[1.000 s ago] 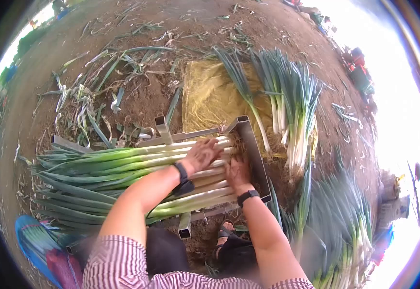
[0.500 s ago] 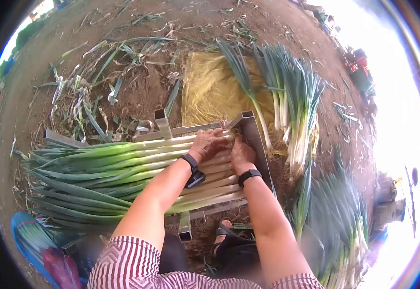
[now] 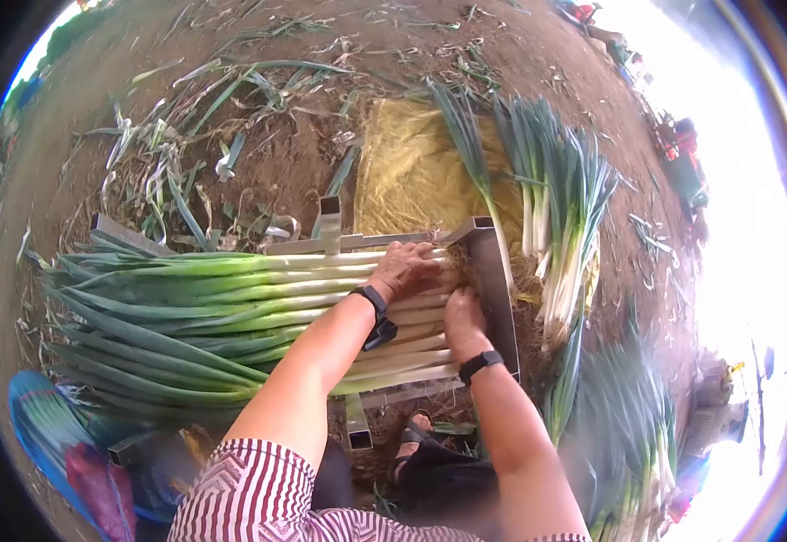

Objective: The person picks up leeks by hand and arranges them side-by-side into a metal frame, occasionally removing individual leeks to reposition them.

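Long leeks (image 3: 321,291) lie side by side in a metal frame (image 3: 497,303), white root ends to the right and green leaves to the left. My left hand (image 3: 407,269) rests across the upper white stalks near the roots, its fingers stretched toward the root ends. My right hand (image 3: 466,318) is just below it, at the root ends beside the frame's end plate. Its fingers point away and down, mostly hidden among the roots. A dark band sits on each wrist.
Beyond the frame, a yellow sheet (image 3: 402,172) lies on the soil with loose leeks (image 3: 556,194) on and beside it. Another leek pile (image 3: 624,415) is at the lower right. Leaf scraps (image 3: 154,181) litter the ground. Short square metal posts (image 3: 331,226) stick out from the frame.
The view has shifted slightly, so the frame appears further right. My right hand has drawn a little lower, away from my left hand. My left hand stays on the upper stalks.
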`<state>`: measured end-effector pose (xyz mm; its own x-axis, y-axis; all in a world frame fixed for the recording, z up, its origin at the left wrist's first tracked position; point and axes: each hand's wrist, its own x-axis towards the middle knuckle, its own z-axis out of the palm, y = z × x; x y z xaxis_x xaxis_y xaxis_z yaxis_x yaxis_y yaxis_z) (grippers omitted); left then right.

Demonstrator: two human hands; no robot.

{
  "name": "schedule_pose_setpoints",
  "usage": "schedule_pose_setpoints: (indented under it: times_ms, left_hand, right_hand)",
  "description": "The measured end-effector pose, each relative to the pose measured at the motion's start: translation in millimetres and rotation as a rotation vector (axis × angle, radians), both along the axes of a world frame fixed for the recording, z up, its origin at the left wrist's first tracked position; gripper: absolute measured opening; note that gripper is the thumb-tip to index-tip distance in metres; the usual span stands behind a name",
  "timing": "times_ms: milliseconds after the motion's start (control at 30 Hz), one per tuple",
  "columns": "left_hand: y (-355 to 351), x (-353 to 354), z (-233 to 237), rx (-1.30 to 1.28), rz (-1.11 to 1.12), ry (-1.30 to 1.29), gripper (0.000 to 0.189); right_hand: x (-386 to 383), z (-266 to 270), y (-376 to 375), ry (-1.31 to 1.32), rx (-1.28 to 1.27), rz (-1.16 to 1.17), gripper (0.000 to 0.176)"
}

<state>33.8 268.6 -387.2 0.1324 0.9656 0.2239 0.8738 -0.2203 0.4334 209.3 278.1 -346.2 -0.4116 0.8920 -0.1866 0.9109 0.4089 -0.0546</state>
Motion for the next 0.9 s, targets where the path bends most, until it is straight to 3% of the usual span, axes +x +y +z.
schedule_pose_setpoints:
  times_ms: [67, 167, 300, 633, 700, 767, 867, 900]
  left_hand:
    - [-4, 0, 6, 0.01, -0.001, -0.036, 0.032]
    - [1, -3, -1, 0.007, -0.03, -0.004, 0.035]
    - [7, -4, -11, -0.066, -0.061, 0.038, 0.039]
    - [4, -2, -13, 0.071, -0.064, -0.031, 0.044]
    - [9, -2, -36, 0.122, -0.082, 0.005, 0.039]
    - [-6, 2, 2, -0.104, -0.071, 0.15, 0.048]
    - [-35, -10, -49, 0.111, -0.048, 0.307, 0.061]
    - [-58, -19, 2, -0.291, -0.058, 0.212, 0.073]
  right_hand:
    - [2, -1, 18, -0.014, -0.146, -0.041, 0.021]
    - [10, -8, 44, -0.046, -0.132, 0.2, 0.022]
    - [7, 9, 56, -0.092, -0.204, 0.324, 0.023]
    - [18, -13, 59, 0.052, -0.181, 0.385, 0.016]
    - [22, -27, 56, 0.22, -0.103, 0.316, 0.015]
    - [15, -2, 38, 0.178, -0.112, 0.281, 0.015]
    - [-1, 7, 14, 0.125, -0.137, 0.183, 0.024]
    - [-3, 11, 10, 0.075, -0.137, 0.243, 0.027]
